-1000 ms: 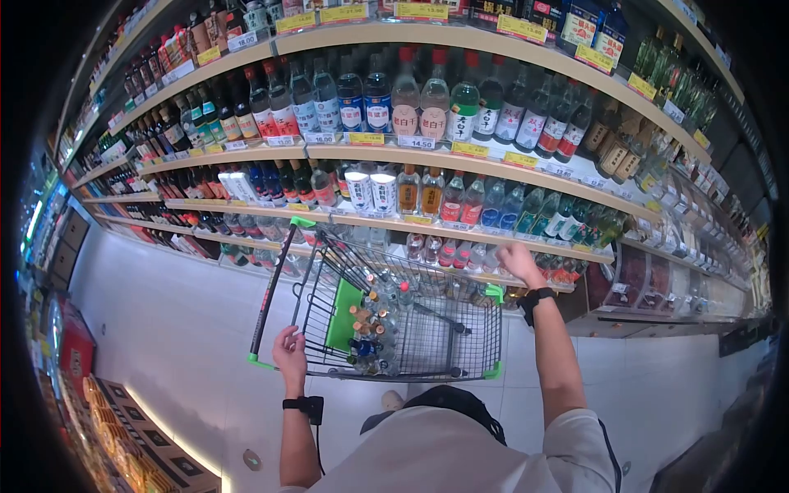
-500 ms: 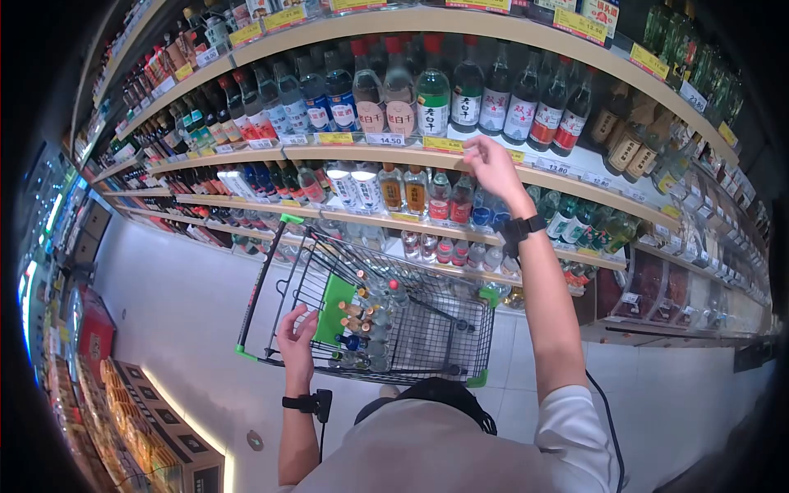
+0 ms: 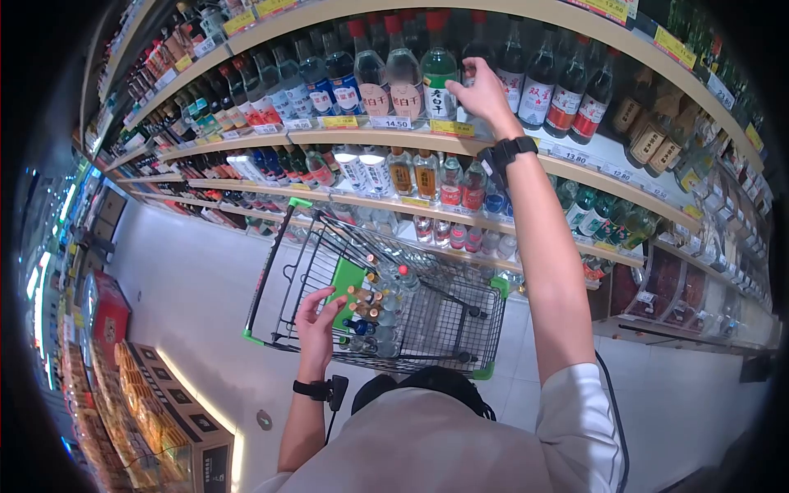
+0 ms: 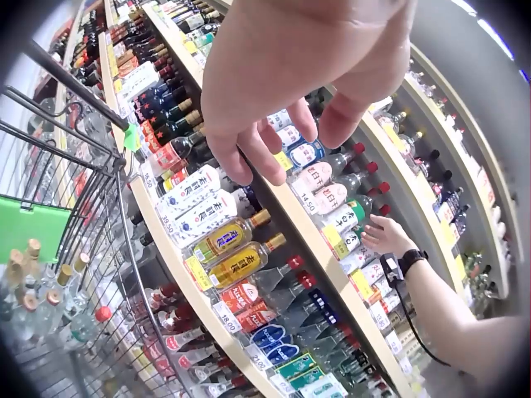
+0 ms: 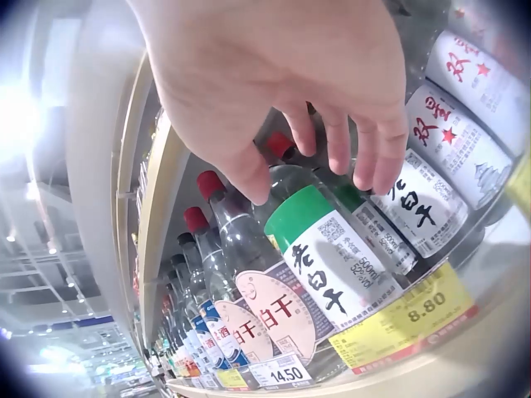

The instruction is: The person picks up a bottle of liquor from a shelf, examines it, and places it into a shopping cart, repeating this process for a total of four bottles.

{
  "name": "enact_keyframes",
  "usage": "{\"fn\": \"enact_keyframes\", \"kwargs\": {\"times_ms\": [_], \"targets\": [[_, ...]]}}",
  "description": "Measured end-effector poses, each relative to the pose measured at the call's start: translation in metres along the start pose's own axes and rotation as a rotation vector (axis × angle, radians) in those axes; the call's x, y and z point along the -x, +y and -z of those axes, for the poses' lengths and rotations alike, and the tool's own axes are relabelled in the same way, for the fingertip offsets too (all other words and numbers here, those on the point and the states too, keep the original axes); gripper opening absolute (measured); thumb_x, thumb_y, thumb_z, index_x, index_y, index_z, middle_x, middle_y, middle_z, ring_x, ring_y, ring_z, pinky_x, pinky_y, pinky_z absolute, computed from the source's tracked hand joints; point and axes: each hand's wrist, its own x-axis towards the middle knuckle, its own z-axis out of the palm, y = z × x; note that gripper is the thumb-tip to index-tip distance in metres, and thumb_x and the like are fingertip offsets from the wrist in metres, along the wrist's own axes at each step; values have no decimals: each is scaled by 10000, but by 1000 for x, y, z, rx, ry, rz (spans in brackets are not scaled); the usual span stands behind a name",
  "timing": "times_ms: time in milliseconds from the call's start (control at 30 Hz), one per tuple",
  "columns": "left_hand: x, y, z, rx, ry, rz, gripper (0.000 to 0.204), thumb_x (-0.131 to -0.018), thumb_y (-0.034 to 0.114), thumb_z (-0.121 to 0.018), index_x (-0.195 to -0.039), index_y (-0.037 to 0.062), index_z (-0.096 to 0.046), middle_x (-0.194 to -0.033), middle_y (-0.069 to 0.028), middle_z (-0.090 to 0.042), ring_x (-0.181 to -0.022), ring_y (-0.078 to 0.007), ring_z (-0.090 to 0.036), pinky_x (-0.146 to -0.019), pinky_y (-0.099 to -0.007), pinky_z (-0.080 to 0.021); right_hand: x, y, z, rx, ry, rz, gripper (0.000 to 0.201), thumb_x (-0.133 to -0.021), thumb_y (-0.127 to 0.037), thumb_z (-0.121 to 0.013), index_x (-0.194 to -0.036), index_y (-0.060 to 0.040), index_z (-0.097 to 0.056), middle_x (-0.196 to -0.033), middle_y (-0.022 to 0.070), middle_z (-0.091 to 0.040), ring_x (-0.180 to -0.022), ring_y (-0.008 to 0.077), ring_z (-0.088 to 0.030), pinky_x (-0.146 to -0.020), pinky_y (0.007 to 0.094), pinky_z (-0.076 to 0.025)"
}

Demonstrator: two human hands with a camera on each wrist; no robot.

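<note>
"Where is the right hand (image 3: 485, 90)?"

"Up at the beige-edged shelf (image 3: 394, 140), on the far side of the wire shopping cart (image 3: 500, 286). It's arched over the clear glass bottle with a green-and-white label (image 3: 437, 97)."

"Has it got hold of it?"

"I can't tell whether the skin meets the glass. The thumb is well apart from the fingers, at the bottle's left shoulder, and the fingers bend down over its right side with small gaps among them."

"And the bottle itself?"

"Upright in the front row, just right of the red-capped bottles with round pink labels (image 5: 278, 307). The yellow price tag reading 8.80 (image 5: 404, 319) is on the shelf edge below. Further right are the clear bottles with white labels and red stars (image 3: 538, 94)."

"What about the left hand (image 3: 316, 324)?"

"Low down, over the near left part of the cart, near the green plastic panel (image 3: 345, 283). Its fingers are loosely bent and spread, with the thumb apart from them."

"Anything in the cart?"

"A cluster of glass bottles (image 3: 382, 308), right beside that panel, mostly with tan caps, plus one with a red cap. The wire mesh floor shows to the right of them."
</note>
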Motion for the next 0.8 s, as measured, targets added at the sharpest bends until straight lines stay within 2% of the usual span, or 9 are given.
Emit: {"fn": "enact_keyframes", "kwargs": {"times_ms": [100, 200, 267, 367, 400, 500, 600, 633, 800], "targets": [[-6, 1, 4, 19, -57, 29, 251, -923, -18, -601, -1172, -19, -571, -1214, -129, -571, -1043, -262, -656, -946, -387, -531, -21, -6, -17, 50, 22, 30, 850, -745, -386, -802, -1374, 50, -433, -1309, 324, -533, -1212, 422, -553, -1026, 431, -455], [-15, 3, 15, 53, -93, 82, 254, -918, -28, -605, -1169, -23, -569, -1196, -124, -573, -1036, -260, -656, -932, -376, -539, -28, -23, -30, 118, 26, -93, 879, -750, -407, -803, -1381, 68, -419, -1310, 327, -530, -1224, 427, -543, -1040, 435, -446], [-20, 3, 24, 76, -84, 98, 248, -916, -41, -600, -1161, -25, -569, -1170, -117, -575, -1023, -251, -659, -913, -357, -544, -27, -28, -40, 206, 19, -101, 895, -742, -415, -819, -1361, 93, -419, -1331, 342, -506, -1242, 430, -528, -1038, 436, -448], [-28, 12, 37, 83, -78, 103, 241, -917, -38, -597, -1156, -21, -571, -1160, -112, -577, -1008, -235, -661, -901, -350, -545, -28, -26, -44, 203, 46, -136, 827, -727, -363, -849, -1282, 93, -439, -1251, 343, -569, -1187, 436, -573, -1005, 433, -474], [-29, 13, 42, 91, -79, 99, 240, -917, -34, -600, -1154, -20, -571, -1161, -112, -576, -1004, -230, -661, -895, -349, -545, -20, -36, -38, 139, 40, -168, 849, -717, -365, -851, -1270, 92, -397, -1192, 347, -604, -1136, 440, -608, -978, 437, -494], [-35, 17, 57, 109, -85, 82, 235, -916, -21, -607, -1148, -18, -570, -1164, -115, -573, -990, -218, -662, -880, -347, -545, -20, -36, -33, 202, 70, -177, 880, -682, -364, -854, -1252, 80, -351, -1164, 350, -612, -1127, 436, -619, -969, 429, -501], [-43, 20, 69, 136, -91, 65, 232, -915, -11, -612, -1142, -17, -568, -1172, -118, -569, -978, -214, -662, -871, -348, -545, -17, -37, -31, 220, 51, -180, 905, -677, -359, -850, -1286, 85, -350, -1180, 340, -611, -1126, 427, -622, -976, 423, -497], [-47, 20, 73, 148, -96, 59, 230, -915, -10, -612, -1141, -16, -567, -1175, -119, -568, -976, -216, -662, -870, -350, -545, -12, -35, -34, 215, 120, -106, 888, -667, -355, -848, -1297, 82, -399, -1195, 313, -616, -1132, 404, -625, -985, 418, -491], [-67, 29, 78, 186, -148, 17, 223, -920, -6, -605, -1140, -14, -566, -1180, -121, -566, -998, -223, -650, -879, -354, -542, 6, -44, -31, 168, 138, 1, 778, -668, -323, -848, -1270, 23, -497, -1204, 243, -638, -1118, 359, -634, -961, 395, -487]]}}
